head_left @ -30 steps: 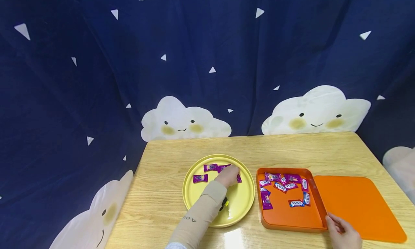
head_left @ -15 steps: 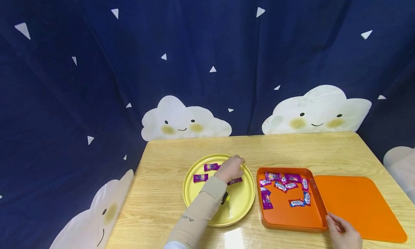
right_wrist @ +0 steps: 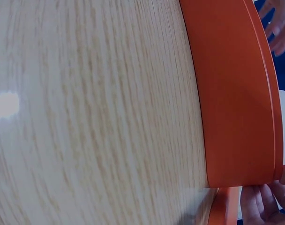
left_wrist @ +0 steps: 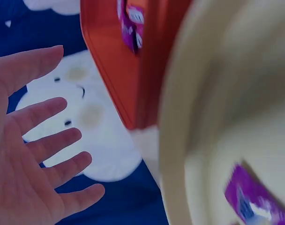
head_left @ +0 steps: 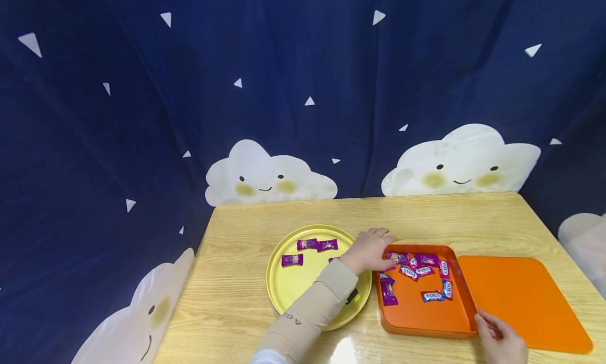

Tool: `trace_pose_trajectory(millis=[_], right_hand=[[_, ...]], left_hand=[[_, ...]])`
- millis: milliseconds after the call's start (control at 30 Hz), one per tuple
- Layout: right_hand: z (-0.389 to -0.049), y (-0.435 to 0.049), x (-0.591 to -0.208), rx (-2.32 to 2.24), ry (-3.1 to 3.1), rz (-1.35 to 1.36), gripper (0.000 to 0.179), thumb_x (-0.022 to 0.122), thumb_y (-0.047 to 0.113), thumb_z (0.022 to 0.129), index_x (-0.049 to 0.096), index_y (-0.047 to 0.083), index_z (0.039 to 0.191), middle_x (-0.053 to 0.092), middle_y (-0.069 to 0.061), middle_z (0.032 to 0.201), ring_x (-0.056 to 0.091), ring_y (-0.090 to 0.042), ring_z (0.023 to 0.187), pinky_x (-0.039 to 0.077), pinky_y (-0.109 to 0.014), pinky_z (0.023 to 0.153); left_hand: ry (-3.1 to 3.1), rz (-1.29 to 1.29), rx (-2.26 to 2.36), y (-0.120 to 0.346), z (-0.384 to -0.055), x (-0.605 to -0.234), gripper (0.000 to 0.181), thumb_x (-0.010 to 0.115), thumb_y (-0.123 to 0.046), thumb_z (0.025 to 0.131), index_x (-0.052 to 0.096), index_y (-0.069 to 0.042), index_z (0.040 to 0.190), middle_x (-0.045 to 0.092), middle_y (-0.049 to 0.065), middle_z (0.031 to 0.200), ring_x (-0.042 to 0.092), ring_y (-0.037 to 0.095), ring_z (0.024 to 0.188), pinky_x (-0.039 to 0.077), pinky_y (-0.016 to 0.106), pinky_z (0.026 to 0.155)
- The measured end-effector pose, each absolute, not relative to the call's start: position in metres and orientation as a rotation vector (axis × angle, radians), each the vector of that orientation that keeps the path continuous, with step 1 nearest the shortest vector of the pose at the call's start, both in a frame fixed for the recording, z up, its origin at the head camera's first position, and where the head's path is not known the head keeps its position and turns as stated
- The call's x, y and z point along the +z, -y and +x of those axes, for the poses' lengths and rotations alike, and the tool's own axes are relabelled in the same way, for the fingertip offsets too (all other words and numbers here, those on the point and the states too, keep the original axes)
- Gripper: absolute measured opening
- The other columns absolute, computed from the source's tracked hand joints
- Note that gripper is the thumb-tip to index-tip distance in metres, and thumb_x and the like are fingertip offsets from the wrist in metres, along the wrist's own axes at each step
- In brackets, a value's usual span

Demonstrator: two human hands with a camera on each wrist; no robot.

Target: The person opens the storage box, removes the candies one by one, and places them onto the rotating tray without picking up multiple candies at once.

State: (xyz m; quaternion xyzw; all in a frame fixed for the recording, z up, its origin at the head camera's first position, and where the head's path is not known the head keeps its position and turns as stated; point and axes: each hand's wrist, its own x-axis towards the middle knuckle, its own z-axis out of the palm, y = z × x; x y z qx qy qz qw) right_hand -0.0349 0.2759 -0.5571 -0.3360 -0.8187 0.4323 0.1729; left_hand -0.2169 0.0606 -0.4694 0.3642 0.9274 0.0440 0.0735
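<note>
My left hand (head_left: pixel 369 251) hovers between the yellow round tray (head_left: pixel 303 322) and the orange box (head_left: pixel 426 330), its fingertips over the box's back left corner. In the left wrist view that hand (left_wrist: pixel 34 145) has spread fingers and a bare palm. Purple-wrapped candies (head_left: pixel 292 260) lie on the tray, one partly hidden by the hand. Inside the box are several purple candies (head_left: pixel 427 260) and several red-and-blue wrapped ones (head_left: pixel 433 296). My right hand (head_left: pixel 503 340) pinches the box's front right corner, thumb at the rim and fingers along the outer wall.
A flat orange lid (head_left: pixel 525 301) lies on the wooden table (head_left: pixel 227 290) to the right of the box. Behind the table hangs a navy curtain (head_left: pixel 284 117) with white clouds and triangles. A small black-and-yellow object (head_left: pixel 352 296) shows beside the left wrist.
My left hand has moved right from the tray's candies to the box's back left corner, its fingers now spread. The right hand has stayed at the box's corner.
</note>
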Motion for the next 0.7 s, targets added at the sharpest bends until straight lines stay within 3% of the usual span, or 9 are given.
trace_pose_trajectory(millis=[533, 700], right_hand=[[-0.034, -0.276, -0.553, 1.264, 2.316, -0.951, 0.033, 0.063, 0.021, 0.085, 0.065, -0.006, 0.105, 0.039, 0.046, 0.058, 0.043, 0.019, 0.054, 0.037, -0.005, 0.051], [-0.035, -0.275, -0.554, 1.261, 2.307, -0.946, 0.032, 0.063, 0.02, 0.084, 0.065, -0.006, 0.104, 0.039, 0.045, 0.058, 0.043, 0.02, 0.054, 0.038, -0.006, 0.05]], left_hand=[[-2.667, 1.098, 0.013, -0.135, -0.198, -0.476, 0.055, 0.062, -0.049, 0.08, 0.045, -0.038, 0.131, 0.038, -0.014, 0.138, 0.037, 0.007, 0.123, 0.033, 0.028, 0.099], [-2.601, 1.081, -0.057, -0.155, -0.19, -0.49, 0.047, 0.063, -0.047, 0.081, 0.051, -0.038, 0.126, 0.047, -0.02, 0.123, 0.046, 0.0, 0.106, 0.039, 0.024, 0.091]])
